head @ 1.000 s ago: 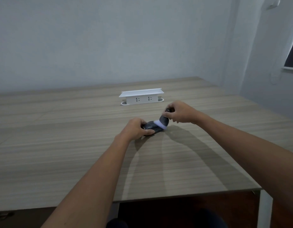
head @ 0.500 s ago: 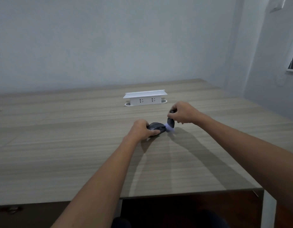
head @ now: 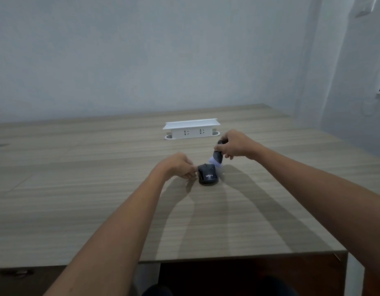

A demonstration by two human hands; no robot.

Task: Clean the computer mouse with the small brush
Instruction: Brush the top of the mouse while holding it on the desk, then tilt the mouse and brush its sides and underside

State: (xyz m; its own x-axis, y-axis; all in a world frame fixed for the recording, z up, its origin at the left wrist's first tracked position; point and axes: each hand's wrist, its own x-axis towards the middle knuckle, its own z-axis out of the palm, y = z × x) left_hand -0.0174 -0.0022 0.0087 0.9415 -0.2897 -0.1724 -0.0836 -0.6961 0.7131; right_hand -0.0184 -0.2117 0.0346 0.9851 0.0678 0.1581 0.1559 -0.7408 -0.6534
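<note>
A black computer mouse [head: 208, 174] with white lettering rests on the wooden table [head: 99, 189], its rear end facing me. My left hand [head: 178, 165] pinches the mouse's left side and holds it steady. My right hand [head: 235, 144] grips the dark handle of a small brush [head: 217, 157]. The brush points down, and its pale bristles meet the mouse's far right corner.
A white socket box [head: 191, 129] with two outlets stands on the table just behind the hands. The table's near edge [head: 238, 256] runs below my forearms, with a white leg at the right. Grey walls close off the back and right.
The mouse has turned so its lettered rear faces me, and my left hand has slid to its left side. The brush has risen from the mouse's side to its far right corner.
</note>
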